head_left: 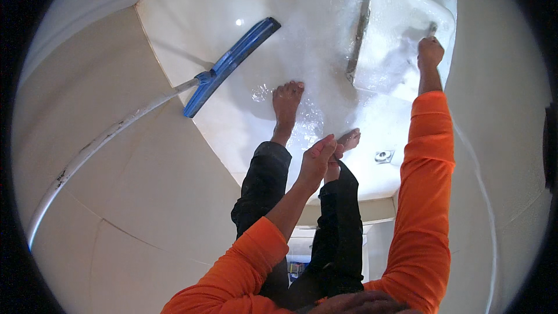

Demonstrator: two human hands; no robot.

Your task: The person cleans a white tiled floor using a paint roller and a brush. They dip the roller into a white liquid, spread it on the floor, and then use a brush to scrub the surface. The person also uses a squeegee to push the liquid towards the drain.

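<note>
My right hand reaches far forward in an orange sleeve and is closed around a small grey tool, whose tip rests on the far right part of a white raised block. The block is wet and foamy, with a dark grimy left edge. What kind of tool it is stays unclear. Nearer to me, my left hand hangs in the air above my feet. It holds nothing and its fingers are loosely extended. My bare feet stand on the wet white floor.
A blue floor squeegee with a long white handle leans against the beige tiled wall at the left. A small metal floor drain sits right of my feet. Walls close in on both sides.
</note>
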